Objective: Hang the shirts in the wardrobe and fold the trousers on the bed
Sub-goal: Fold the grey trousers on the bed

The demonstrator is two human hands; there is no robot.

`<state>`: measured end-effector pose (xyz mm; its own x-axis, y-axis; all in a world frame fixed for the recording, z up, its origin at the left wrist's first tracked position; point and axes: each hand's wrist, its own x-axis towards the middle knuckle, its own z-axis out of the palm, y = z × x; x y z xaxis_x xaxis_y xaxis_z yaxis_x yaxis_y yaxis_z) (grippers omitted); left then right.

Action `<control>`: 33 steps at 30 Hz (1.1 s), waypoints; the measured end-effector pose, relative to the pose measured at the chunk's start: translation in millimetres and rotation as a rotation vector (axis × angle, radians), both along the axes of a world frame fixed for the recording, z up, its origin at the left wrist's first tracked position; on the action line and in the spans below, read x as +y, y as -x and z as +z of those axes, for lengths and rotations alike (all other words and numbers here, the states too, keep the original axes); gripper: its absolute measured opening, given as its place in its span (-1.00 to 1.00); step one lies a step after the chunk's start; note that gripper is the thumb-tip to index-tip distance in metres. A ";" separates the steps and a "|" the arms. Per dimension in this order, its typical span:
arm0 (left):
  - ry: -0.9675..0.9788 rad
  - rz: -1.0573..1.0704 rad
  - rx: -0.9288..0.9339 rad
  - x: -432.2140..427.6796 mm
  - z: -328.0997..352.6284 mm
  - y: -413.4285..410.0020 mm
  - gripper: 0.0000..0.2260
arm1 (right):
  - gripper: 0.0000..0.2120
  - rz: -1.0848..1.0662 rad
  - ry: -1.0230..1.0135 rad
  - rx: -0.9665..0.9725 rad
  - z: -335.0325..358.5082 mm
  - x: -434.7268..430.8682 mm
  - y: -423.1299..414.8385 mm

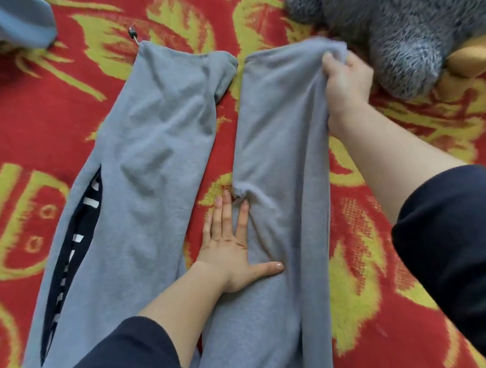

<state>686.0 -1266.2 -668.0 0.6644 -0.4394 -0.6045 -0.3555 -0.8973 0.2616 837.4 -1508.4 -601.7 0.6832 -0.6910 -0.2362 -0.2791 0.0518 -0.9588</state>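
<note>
Palm down, your left hand (pixel 235 250) lies flat with fingers straight on the inner edge of one leg of the grey trousers (pixel 153 150), likely pinning the cloth so it won't slide. The trousers lie spread, legs apart, on the red-and-yellow blanket (pixel 30 118). Farther out, your right hand (pixel 344 84) clutches that leg's cuff in curled fingers, probably to pull it taut. A grey plush toy (pixel 397 23) sits just beyond.

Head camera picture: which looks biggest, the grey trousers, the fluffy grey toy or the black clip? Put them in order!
1. grey trousers, filling most of the view.
2. fluffy grey toy, cut off by the picture's edge.
3. black clip, by far the smallest.
</note>
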 end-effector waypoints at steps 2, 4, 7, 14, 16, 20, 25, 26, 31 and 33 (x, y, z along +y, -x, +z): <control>0.006 0.005 0.000 0.0 -0.7 -0.5 0.13 | -0.82 -0.017 0.224 0.099 -1.9 -21.0 -6.9; 0.012 0.002 -0.010 0.7 -2.5 -0.8 0.13 | -0.65 0.005 0.309 0.322 -17.3 -48.9 -2.0; 0.022 0.004 -0.032 2.3 -7.7 -1.5 0.14 | -0.44 0.024 0.247 0.501 -40.6 -60.0 36.3; -0.006 0.026 -0.070 0.6 -2.0 -1.4 0.15 | -0.68 0.229 0.205 0.400 -56.9 -5.8 158.9; -0.061 0.036 -0.100 -4.5 4.1 4.6 0.12 | -0.78 0.302 0.366 0.441 -56.9 -1.3 181.8; 0.026 0.135 -0.248 -14.2 14.4 63.9 -0.16 | -0.73 0.111 0.460 0.518 -42.3 -19.1 212.2; 0.289 0.004 -0.410 8.6 25.9 218.3 -0.44 | -0.81 0.330 0.067 0.608 -25.6 16.2 275.2; 0.279 -0.018 -0.386 16.0 26.4 248.0 -0.44 | -0.82 0.377 0.014 0.635 -23.9 28.8 292.0; 0.169 -0.013 -0.132 46.8 32.6 352.0 -0.26 | -0.84 0.368 -0.093 0.649 -24.1 75.4 359.4; 0.128 -0.008 -0.080 54.7 35.8 376.7 -0.14 | -0.84 0.370 -0.112 0.660 -24.6 88.5 377.3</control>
<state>309.3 -1211.5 -632.2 0.7043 -0.5153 -0.4882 -0.3871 -0.8553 0.3444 460.2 -1419.8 -626.3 0.5579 -0.3929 -0.7310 -0.8107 -0.0694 -0.5813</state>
